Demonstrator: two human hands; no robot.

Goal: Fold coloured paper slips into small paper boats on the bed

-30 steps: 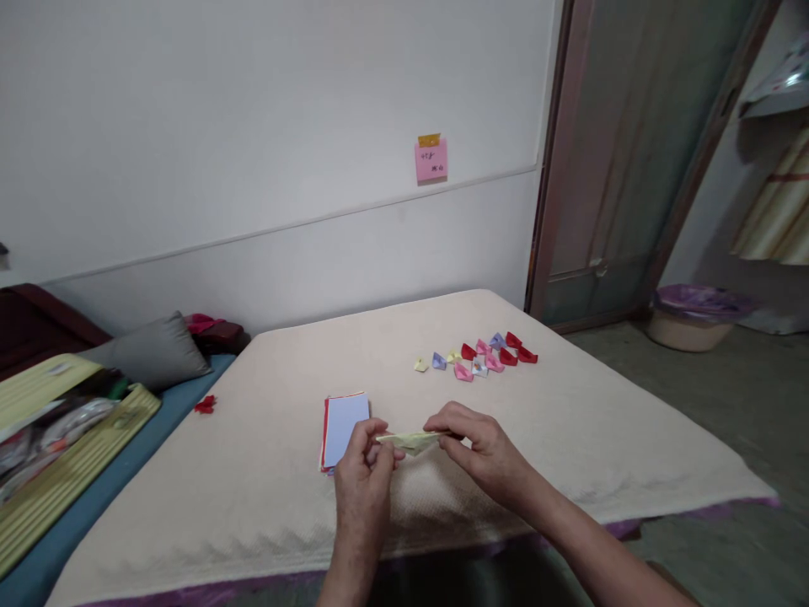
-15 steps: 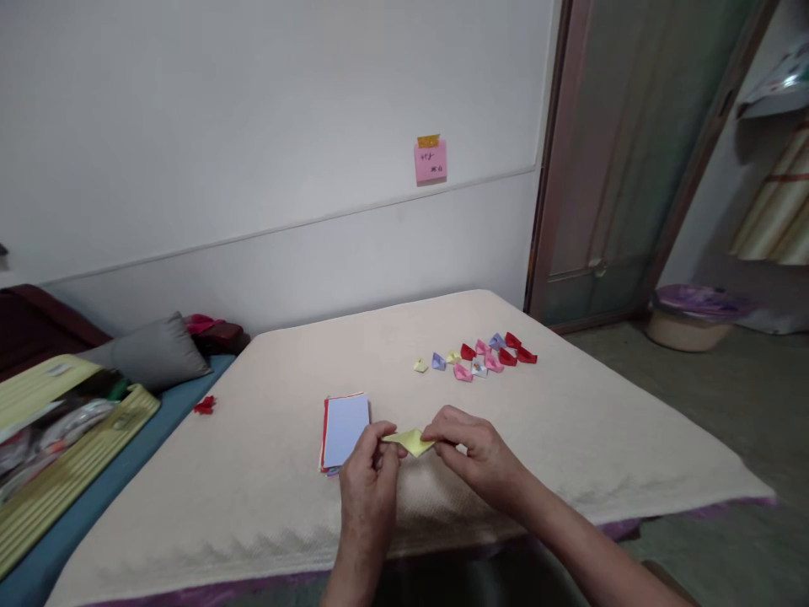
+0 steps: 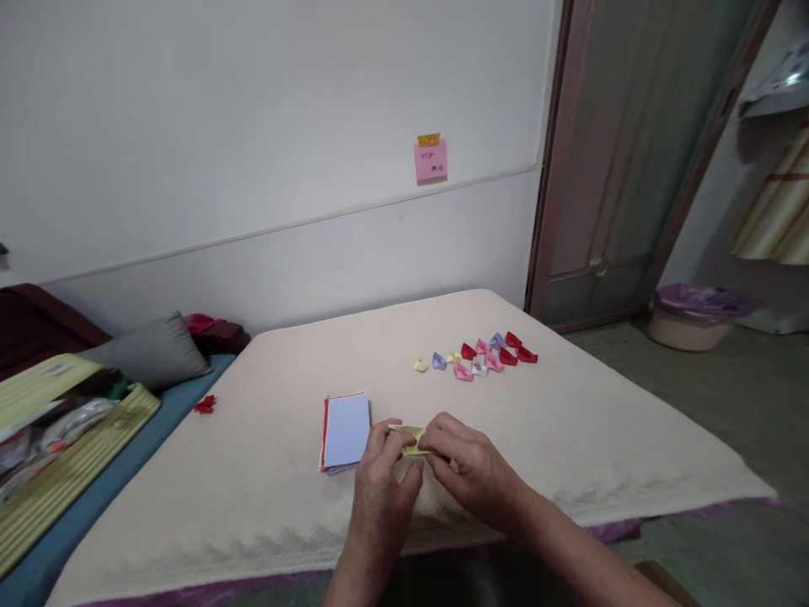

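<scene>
Between both hands, above the near part of the cloth-covered table, is a small yellow folded paper boat (image 3: 413, 440). My left hand (image 3: 383, 474) grips its left end, the fingers behind and inside the fold. My right hand (image 3: 466, 462) pinches its right end, and those fingertips cover part of the paper. Just beyond my left hand lies a stack of coloured paper (image 3: 346, 430), with a lavender sheet on top and red edges showing. Farther back on the right sit several small paper boats (image 3: 494, 362) in red, pink, lavender, yellow and white.
The table (image 3: 265, 489) wears a cream cloth. A red folded piece (image 3: 205, 405) lies at its left side. Left of the table are an open yellow box (image 3: 76, 455) of packets and a grey cushion (image 3: 155, 352). A lined bin (image 3: 692, 319) stands on the floor at right.
The yellow paper has turned from a flat pointed shape to one with an opened hollow. My left hand has shifted right, its fingers now over the paper; both hands are closer together.
</scene>
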